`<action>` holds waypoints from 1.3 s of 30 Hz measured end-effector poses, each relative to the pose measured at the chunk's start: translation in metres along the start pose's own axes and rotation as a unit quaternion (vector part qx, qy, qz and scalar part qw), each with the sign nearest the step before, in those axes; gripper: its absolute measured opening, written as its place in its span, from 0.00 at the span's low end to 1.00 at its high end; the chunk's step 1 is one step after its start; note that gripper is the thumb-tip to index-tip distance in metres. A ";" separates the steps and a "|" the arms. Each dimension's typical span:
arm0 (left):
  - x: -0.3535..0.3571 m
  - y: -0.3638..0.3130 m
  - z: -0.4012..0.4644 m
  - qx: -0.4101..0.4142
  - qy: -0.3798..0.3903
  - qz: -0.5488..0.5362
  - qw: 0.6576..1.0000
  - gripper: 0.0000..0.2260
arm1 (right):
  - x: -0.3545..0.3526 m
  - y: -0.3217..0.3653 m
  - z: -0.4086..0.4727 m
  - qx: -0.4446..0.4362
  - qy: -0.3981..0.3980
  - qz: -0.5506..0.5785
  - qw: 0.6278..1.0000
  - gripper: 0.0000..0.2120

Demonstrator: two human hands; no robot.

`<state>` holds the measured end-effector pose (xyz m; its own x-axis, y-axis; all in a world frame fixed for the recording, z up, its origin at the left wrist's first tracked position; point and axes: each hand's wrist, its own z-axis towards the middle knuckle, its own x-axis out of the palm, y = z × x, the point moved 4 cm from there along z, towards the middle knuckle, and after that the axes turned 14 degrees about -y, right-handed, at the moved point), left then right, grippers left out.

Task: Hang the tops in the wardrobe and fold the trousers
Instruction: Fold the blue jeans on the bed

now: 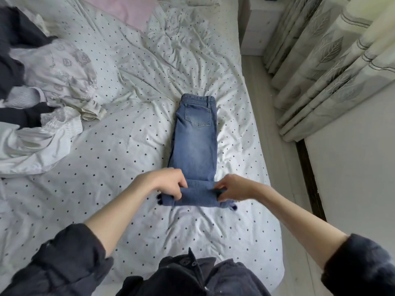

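Blue jeans (195, 144) lie lengthwise on the dotted bed sheet (128, 146), waistband away from me, back pocket up, legs laid one on the other. The near end is turned up into a short fold or roll. My left hand (168, 183) grips the left side of that fold with curled fingers. My right hand (233, 188) pinches its right side. A heap of tops (49, 82), white, patterned and dark, lies on the bed to the left.
A pink cloth (130, 9) lies at the head of the bed. A white bedside cabinet (263, 28) stands at the far right. Leaf-patterned curtains (333, 60) hang along the right, with a strip of floor (275, 146) between them and the bed.
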<state>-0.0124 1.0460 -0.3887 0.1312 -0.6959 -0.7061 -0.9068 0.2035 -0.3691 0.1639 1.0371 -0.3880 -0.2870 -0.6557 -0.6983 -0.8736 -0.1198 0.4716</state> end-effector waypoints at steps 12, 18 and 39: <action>-0.041 0.048 0.103 0.000 -0.454 0.010 0.891 0.17 | -0.044 -0.024 0.112 -0.011 -0.450 0.000 0.893 0.15; 0.058 0.060 0.102 0.066 -0.399 0.110 0.908 0.31 | 0.065 -0.040 0.107 -0.086 -0.369 -0.133 0.916 0.22; -0.003 0.024 0.062 0.045 -0.336 0.129 0.932 0.14 | 0.021 -0.021 0.074 -0.148 -0.452 -0.155 0.866 0.08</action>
<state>-0.0099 1.0960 -0.4330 0.1619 -0.0338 -0.9862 -0.9097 0.3823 -0.1624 0.1474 1.0811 -0.4529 -0.3646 0.2776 -0.8888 -0.8630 -0.4591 0.2107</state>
